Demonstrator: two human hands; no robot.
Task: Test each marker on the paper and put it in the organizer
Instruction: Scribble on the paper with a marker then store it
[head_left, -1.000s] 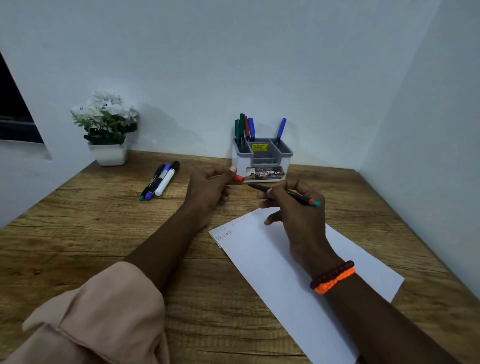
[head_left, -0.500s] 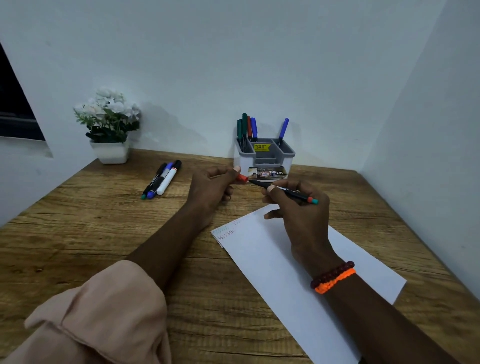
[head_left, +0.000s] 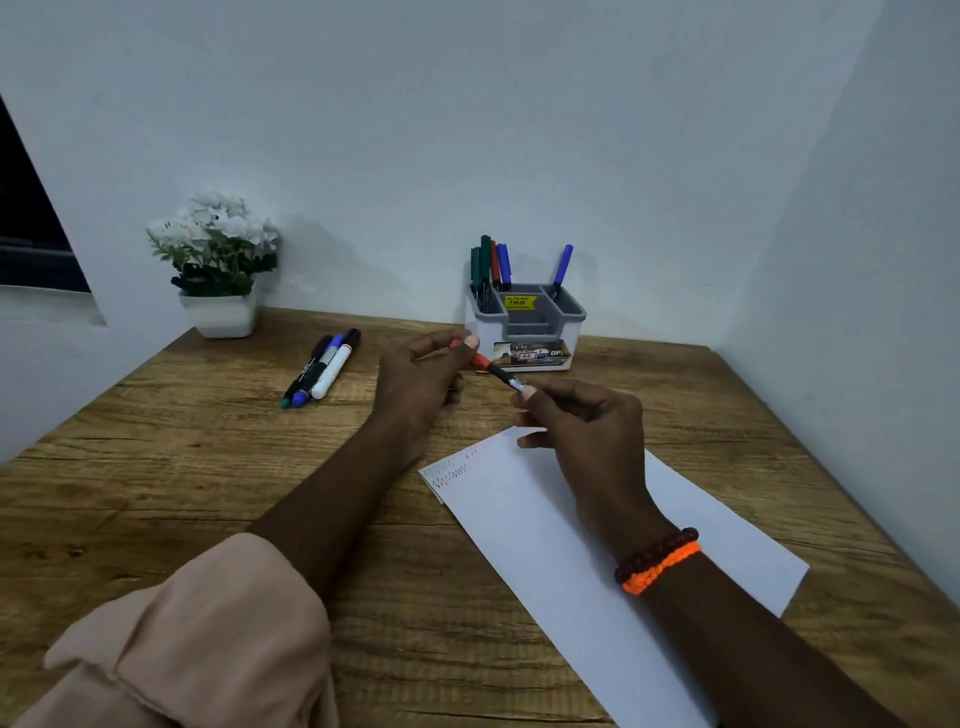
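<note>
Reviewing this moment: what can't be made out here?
- Head view: rear of the marker is hidden inside the right hand.
- Cap end is covered by left hand fingers; cap seating unclear.
- Organizer label text too small.
- Paper scribbles too faint for colours.
</note>
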